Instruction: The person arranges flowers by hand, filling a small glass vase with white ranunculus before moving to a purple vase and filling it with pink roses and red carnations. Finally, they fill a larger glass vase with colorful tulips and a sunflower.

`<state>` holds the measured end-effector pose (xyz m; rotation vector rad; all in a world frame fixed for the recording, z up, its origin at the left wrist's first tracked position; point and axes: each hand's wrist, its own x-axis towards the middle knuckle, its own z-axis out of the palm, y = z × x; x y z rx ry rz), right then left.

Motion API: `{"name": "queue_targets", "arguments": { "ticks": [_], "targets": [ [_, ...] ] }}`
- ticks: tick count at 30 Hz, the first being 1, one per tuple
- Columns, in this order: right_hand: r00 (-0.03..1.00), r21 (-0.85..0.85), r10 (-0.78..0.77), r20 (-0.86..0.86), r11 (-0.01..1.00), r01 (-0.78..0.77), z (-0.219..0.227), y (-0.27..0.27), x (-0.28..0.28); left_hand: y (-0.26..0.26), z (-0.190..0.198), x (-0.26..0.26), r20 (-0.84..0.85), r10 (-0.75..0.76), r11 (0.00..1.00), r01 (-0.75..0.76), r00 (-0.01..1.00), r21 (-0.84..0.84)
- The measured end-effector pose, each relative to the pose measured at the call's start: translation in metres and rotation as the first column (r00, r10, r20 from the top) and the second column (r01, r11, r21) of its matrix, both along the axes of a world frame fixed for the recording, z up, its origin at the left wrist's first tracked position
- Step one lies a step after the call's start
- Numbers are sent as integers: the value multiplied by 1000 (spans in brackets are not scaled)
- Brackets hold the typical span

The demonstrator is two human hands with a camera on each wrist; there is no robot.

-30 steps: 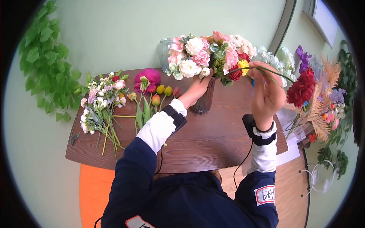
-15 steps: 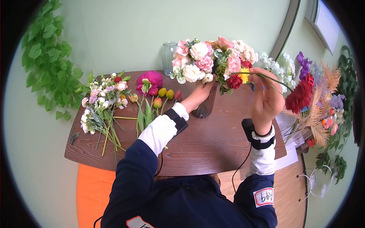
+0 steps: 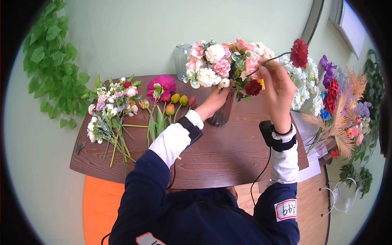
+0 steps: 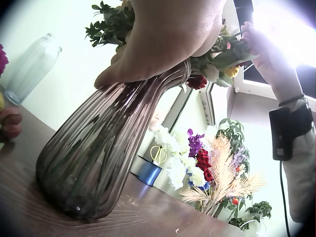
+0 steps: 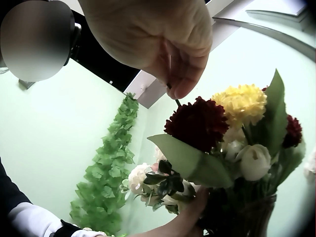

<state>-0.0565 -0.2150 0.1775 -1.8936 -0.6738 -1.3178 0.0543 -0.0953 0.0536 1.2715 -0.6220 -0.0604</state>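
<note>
My left hand (image 3: 214, 100) grips the neck of a dark ribbed glass vase (image 4: 103, 148), which stands on the wooden table. Pink and white flowers (image 3: 220, 67), a yellow bloom (image 5: 242, 103) and dark red ones (image 5: 197, 123) fill the vase's mouth. To the right of the bouquet, my right hand (image 3: 279, 90) pinches the thin green stem of a red carnation (image 3: 299, 53) between thumb and fingers. That carnation's head points up above the hand, and its stem runs down toward the bouquet.
Loose mixed flowers (image 3: 110, 110), a magenta bloom (image 3: 161, 87) and tulips (image 3: 169, 109) lie on the table's left half. Behind stands a clear glass vase (image 3: 181, 61). A blue ribbon spool (image 4: 148, 170) sits near more flowers (image 3: 332, 102) on the right.
My right hand has moved left toward the bouquet. The carnation in it has swung from the hand's right side to above it. My left hand keeps its hold on the vase.
</note>
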Motion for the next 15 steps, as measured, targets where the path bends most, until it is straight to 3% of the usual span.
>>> {"name": "queue_targets", "arguments": {
  "ticks": [6,8,9,12,14,15],
  "targets": [
    [999,5,31,36,1000,-31,24,-5,2,-1,-6,7,-20,24,999,-23,1000,38],
    [995,-68,95,2,993,-95,28,-1,2,-1,-9,11,-52,25,996,-20,998,90],
    [999,-120,46,-25,992,-49,27,-1,3,1,-6,8,-53,24,996,-19,998,91],
    [997,-133,60,-42,989,-65,25,4,5,4,-3,4,-69,-27,994,34,997,107],
    [998,-124,24,-57,992,-31,28,-1,4,2,-8,11,-95,37,991,-24,995,131],
    [996,-88,83,-36,992,-86,31,-3,5,3,-5,9,-94,40,991,-28,995,131]
  ]
}}
